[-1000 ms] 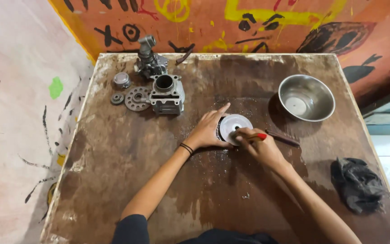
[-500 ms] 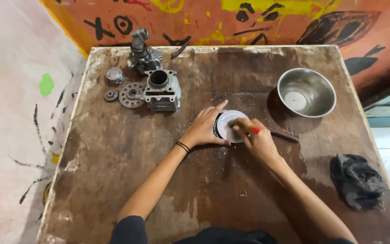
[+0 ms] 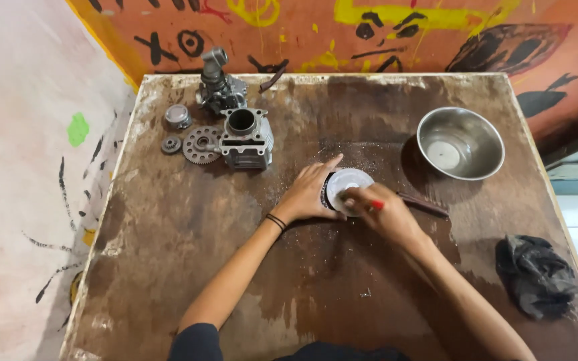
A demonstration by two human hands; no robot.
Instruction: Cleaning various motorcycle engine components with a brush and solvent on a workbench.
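Note:
My left hand rests flat on the brown wooden table, fingers spread, steadying the left edge of a round silver metal disc. My right hand is closed on a thin tool with a red part near the fingers; its dark handle sticks out to the right. The tool's tip presses on the disc's lower face. A black band circles my left wrist.
A grey engine cylinder, a toothed gear, two small round parts and a carburettor-like piece lie at the back left. A steel bowl stands at the right. A dark rag lies near the right edge.
Both hands stay on the disc; the right hand has shifted slightly over it with the tool. The camera has tilted, so the table sits lower in view.

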